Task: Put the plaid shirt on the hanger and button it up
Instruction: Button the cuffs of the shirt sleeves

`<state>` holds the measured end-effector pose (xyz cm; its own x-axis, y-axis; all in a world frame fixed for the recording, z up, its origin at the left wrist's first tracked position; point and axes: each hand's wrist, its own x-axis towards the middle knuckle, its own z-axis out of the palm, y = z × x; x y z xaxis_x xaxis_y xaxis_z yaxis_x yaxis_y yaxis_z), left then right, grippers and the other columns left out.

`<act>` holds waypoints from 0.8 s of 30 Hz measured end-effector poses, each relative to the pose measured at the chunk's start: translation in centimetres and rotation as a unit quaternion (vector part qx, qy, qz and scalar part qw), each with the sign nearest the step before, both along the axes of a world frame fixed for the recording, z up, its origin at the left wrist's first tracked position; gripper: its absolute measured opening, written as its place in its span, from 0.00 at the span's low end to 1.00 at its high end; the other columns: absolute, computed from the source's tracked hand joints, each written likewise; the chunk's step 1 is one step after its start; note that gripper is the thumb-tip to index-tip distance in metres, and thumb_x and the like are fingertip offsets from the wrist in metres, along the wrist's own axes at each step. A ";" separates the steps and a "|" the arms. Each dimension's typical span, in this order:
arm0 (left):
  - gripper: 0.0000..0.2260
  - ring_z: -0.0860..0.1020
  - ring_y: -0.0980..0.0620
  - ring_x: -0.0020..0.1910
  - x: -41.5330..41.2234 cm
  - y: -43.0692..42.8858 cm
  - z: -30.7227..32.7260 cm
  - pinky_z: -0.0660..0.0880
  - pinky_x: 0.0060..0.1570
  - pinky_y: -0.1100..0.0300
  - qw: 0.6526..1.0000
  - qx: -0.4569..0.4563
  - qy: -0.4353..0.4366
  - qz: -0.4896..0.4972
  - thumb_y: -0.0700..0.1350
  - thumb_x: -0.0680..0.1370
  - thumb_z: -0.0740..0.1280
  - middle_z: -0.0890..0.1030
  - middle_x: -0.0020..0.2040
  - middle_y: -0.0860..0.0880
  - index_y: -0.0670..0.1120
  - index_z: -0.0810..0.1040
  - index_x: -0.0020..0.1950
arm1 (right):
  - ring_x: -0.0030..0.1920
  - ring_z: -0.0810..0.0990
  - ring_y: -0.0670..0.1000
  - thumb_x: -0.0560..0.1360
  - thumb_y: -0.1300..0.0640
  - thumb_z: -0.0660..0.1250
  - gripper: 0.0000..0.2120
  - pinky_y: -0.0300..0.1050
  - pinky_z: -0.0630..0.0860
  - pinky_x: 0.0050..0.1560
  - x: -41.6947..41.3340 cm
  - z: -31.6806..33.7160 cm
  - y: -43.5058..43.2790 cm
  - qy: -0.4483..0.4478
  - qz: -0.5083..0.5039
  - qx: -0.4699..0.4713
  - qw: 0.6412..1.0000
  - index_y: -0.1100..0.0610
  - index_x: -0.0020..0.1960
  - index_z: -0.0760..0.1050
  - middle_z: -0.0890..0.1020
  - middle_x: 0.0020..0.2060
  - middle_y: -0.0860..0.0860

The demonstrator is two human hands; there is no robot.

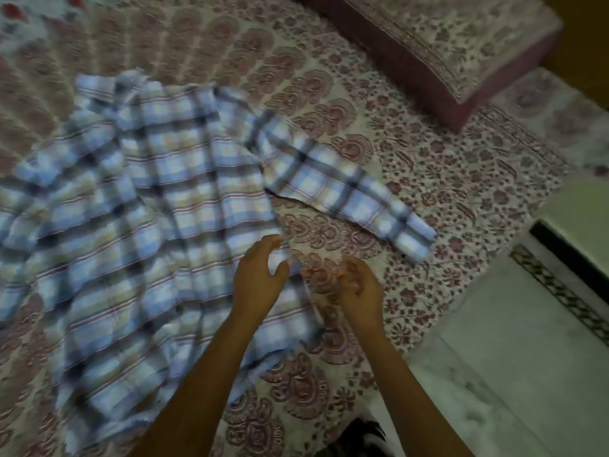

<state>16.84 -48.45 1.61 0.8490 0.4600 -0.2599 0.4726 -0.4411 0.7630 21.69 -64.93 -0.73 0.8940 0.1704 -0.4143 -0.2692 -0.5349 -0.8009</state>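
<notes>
Plaid shirt (138,209): is being shown spread out and rumpled on the bed, filling the view from the centre toward 9 o'clock. Blue, white and beige checks are being crossed by dark and red lines.
Sleeve (349,192): is being shown lying flat, running from the shirt body toward 4 o'clock. Its cuff end is resting on the bedspread.
Left grip (260,282): is being held over the shirt's near edge, at 7 o'clock of the sleeve. The fingers are bent and the thumb is spread away from them with a clear gap between. No fabric is seen clamped, so the grip is being read as unclosed.
Right grip (361,291): is being held just beside the left grip, at its 3 o'clock, over the bedspread next to the shirt's edge. The fingers are curled inward and blurred. Whether anything is being pinched cannot be told.
Bedspread (329,94): is being shown under the shirt, cream with a reddish floral print.
Pillow (445,44): is being shown at 1 o'clock of the view, well apart from the shirt, in matching print with a dark red border.
Floor (494,374): is being shown at 4 o'clock, pale marble with a dark inlaid band.
</notes>
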 end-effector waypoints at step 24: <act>0.14 0.76 0.47 0.59 16.8 -17.8 -5.8 0.73 0.56 0.58 0.812 -0.486 0.154 0.285 0.40 0.79 0.62 0.77 0.61 0.42 0.40 0.71 0.64 | 0.40 0.78 0.52 0.75 0.65 0.63 0.11 0.48 0.76 0.44 9.8 -5.1 -11.8 0.098 -0.207 0.084 0.970 0.52 0.38 0.74 0.80 0.37 0.53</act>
